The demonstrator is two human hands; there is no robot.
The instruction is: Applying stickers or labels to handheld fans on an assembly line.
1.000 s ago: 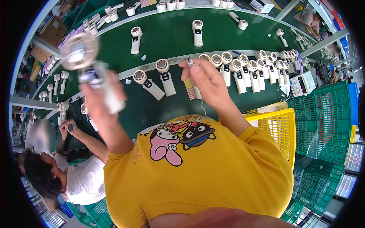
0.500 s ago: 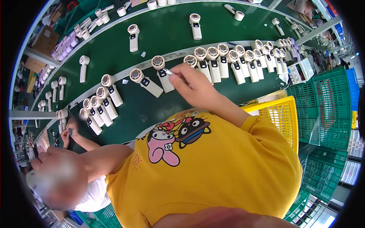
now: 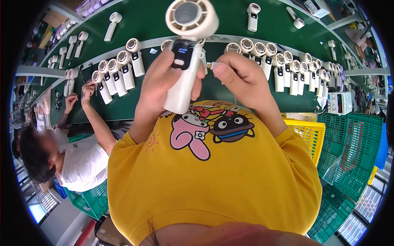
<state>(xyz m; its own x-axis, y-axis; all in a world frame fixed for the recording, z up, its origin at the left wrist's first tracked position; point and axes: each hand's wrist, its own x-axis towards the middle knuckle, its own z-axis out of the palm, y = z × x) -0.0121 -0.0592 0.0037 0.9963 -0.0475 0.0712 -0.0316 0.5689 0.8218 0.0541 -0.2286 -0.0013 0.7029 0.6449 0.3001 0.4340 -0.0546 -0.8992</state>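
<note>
A cream handheld fan is raised close in front of my chest, its round ringed head at the top and its handle slanting down. My left hand is closed around the handle, with fingers showing on the far side. The fan's black panel faces me and shows small blue lit marks. In a pinch of thumb and forefinger, my right hand holds a cable plug with a metal tip. That tip points at the side of the fan, very near it; whether it touches, I cannot tell.
Rows of similar fans stand along the green bench at left and right; more lie on the green belt beyond. A small white instrument box, yellow basket and green crates are to the right. A co-worker sits at left.
My left hand has come into view with a fan lifted off the bench. My right hand, with the plug, has moved right, beside that fan. The co-worker at left has leaned away.
</note>
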